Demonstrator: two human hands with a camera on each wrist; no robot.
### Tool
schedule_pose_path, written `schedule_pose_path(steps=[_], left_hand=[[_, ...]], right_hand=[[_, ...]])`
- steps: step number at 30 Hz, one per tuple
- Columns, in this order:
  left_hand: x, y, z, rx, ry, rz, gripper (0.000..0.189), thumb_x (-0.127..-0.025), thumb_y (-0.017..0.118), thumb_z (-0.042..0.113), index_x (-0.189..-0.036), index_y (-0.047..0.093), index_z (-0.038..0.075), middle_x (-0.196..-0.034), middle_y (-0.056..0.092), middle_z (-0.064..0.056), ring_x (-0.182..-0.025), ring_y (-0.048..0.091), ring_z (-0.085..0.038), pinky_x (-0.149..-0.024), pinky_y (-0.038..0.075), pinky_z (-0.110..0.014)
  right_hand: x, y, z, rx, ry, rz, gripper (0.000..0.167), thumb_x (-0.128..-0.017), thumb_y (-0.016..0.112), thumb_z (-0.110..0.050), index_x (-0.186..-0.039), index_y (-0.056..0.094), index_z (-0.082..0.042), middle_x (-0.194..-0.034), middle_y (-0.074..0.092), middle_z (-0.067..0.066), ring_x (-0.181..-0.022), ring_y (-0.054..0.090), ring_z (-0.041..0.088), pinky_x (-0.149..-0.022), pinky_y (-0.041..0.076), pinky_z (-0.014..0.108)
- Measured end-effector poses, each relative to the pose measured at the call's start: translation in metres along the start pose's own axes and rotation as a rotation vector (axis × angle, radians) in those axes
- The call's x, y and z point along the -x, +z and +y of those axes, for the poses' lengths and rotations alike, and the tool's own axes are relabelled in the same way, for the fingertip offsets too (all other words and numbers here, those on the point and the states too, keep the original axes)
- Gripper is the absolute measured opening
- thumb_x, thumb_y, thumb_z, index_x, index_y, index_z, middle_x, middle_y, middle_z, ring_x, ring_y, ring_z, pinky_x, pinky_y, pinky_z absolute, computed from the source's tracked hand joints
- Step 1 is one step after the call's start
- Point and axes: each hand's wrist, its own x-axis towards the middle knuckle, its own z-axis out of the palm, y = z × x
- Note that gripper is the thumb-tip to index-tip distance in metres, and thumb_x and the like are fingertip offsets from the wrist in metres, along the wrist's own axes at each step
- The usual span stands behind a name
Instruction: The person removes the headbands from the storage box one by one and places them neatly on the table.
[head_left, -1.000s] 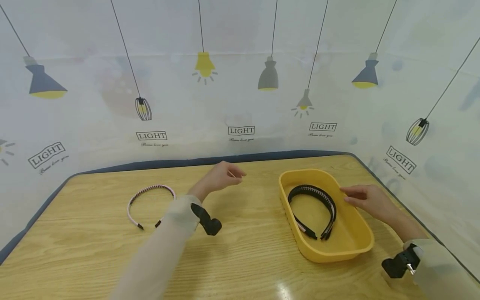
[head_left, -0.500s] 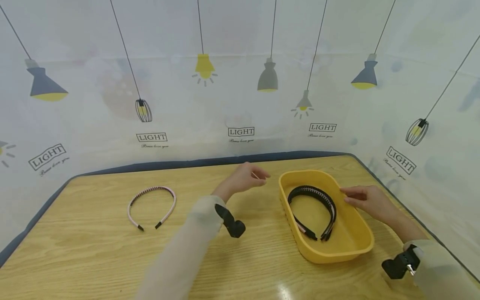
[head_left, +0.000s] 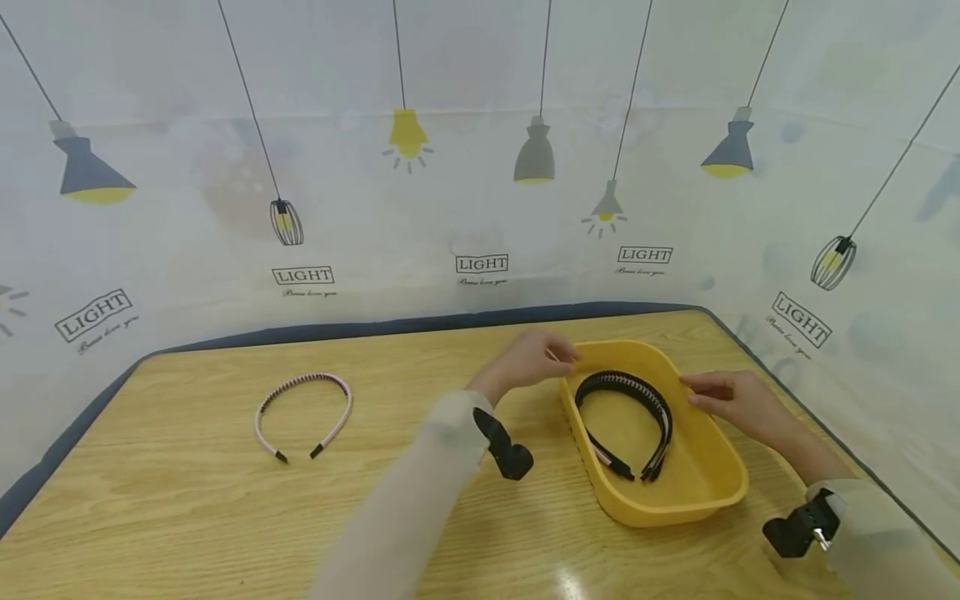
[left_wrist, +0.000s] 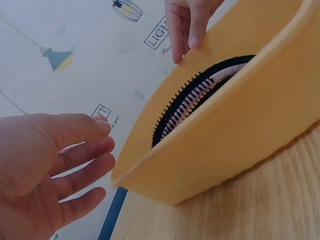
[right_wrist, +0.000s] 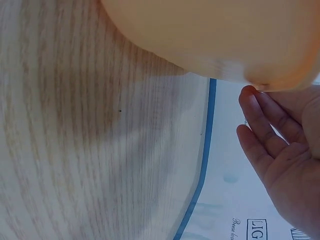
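The left hand (head_left: 527, 358), loosely spread, is being brought rightward toward the yellow tub (head_left: 660, 513), which is being pinched by the right hand (head_left: 738, 404).

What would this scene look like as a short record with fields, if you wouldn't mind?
Container: yellow tray on a wooden table
Contents: black and pink headbands nested together, number unclear
Outside tray: one pink headband, left of it, ends toward the person
Left hand: by the tray's far-left corner, holding nothing
Right hand: pinching the tray's right rim
Backdrop: pale, lamp-printed
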Motion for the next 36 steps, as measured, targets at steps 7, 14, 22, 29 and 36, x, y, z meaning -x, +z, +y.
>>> schedule_pose_path(steps=[7, 14, 22, 29, 36], left_hand=[[-0.009, 0.013, 0.009, 0.026, -0.002, -0.024, 0.024, -0.088, 0.061, 0.009, -0.111, 0.066, 0.004, -0.107, 0.065, -0.007, -0.092, 0.060, -0.013, -0.074, 0.048, -0.020], [-0.019, 0.024, 0.015, 0.035, -0.010, -0.031, 0.023, -0.088, 0.062, 0.010, -0.110, 0.067, 0.005, -0.104, 0.066, -0.004, -0.091, 0.060, -0.011, -0.073, 0.047, -0.017], [-0.027, 0.036, 0.017, 0.080, -0.033, -0.007, 0.022, -0.088, 0.061, 0.008, -0.109, 0.068, 0.004, -0.103, 0.066, -0.004, -0.088, 0.060, -0.011, -0.071, 0.047, -0.018], [-0.035, 0.045, 0.021, 0.092, -0.062, 0.026, 0.022, -0.088, 0.060, 0.009, -0.109, 0.068, 0.006, -0.102, 0.066, -0.001, -0.087, 0.059, -0.010, -0.070, 0.047, -0.018], [-0.041, 0.053, 0.027, 0.123, -0.113, 0.050, 0.020, -0.088, 0.061, 0.007, -0.106, 0.069, 0.007, -0.098, 0.066, 0.000, -0.085, 0.059, -0.010, -0.068, 0.047, -0.019]], right_hand=[[0.000, 0.000, 0.000, 0.011, -0.011, 0.005, 0.037, -0.090, 0.060, -0.014, -0.119, 0.057, 0.008, -0.113, 0.058, 0.026, -0.094, 0.061, 0.033, -0.068, 0.053, 0.026], [0.001, 0.001, 0.000, 0.012, -0.005, 0.004, 0.037, -0.090, 0.059, -0.013, -0.119, 0.056, 0.009, -0.113, 0.058, 0.026, -0.094, 0.061, 0.032, -0.068, 0.053, 0.026], [0.002, 0.001, 0.000, 0.008, 0.014, -0.001, 0.038, -0.090, 0.059, -0.014, -0.120, 0.056, 0.008, -0.114, 0.058, 0.026, -0.095, 0.061, 0.033, -0.068, 0.053, 0.026], [0.000, 0.001, -0.001, 0.011, 0.015, -0.001, 0.038, -0.091, 0.059, -0.015, -0.121, 0.055, 0.009, -0.115, 0.057, 0.027, -0.097, 0.060, 0.034, -0.070, 0.053, 0.031], [0.000, 0.001, -0.001, 0.013, 0.000, 0.005, 0.037, -0.090, 0.059, -0.014, -0.119, 0.056, 0.009, -0.113, 0.058, 0.026, -0.097, 0.060, 0.035, -0.071, 0.053, 0.031]])
